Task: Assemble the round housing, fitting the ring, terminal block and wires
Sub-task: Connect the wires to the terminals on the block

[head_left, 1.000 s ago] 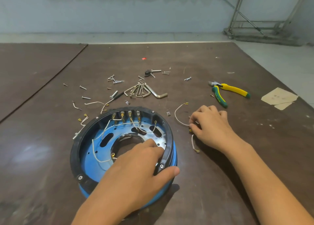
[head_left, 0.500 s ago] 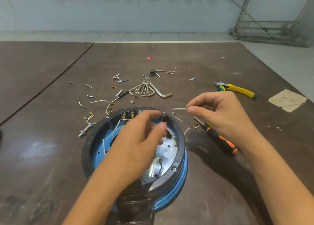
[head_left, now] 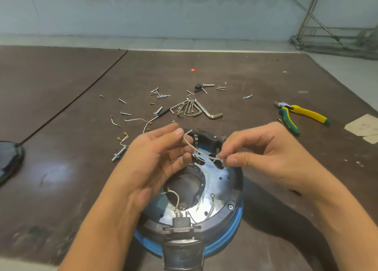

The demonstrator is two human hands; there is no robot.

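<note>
The round blue housing point(head_left: 229, 236) with its black ring point(head_left: 231, 206) lies on the brown table, a black connector block point(head_left: 182, 244) at its near edge. Above its shiny inner plate both hands hold one short white wire point(head_left: 196, 151). My left hand point(head_left: 155, 162) pinches the wire's left end between thumb and fingertips. My right hand point(head_left: 263, 154) pinches the right end, by a small ring terminal. Another white wire point(head_left: 176, 199) curls up from the housing's central opening. My left hand hides the terminal block's far-left part.
Hex keys point(head_left: 194, 109), loose screws point(head_left: 159, 93) and spare wires point(head_left: 135, 120) lie scattered beyond the housing. Yellow-green pliers point(head_left: 296, 115) lie at the right, with paper scraps point(head_left: 366, 127) further right. A bolt point(head_left: 119, 154) sits left of the housing. A dark round object point(head_left: 8, 160) is at the left edge.
The housing has been turned so the connector block faces me. My right hand picked a white wire off the table, and now both hands hold it above the housing.
</note>
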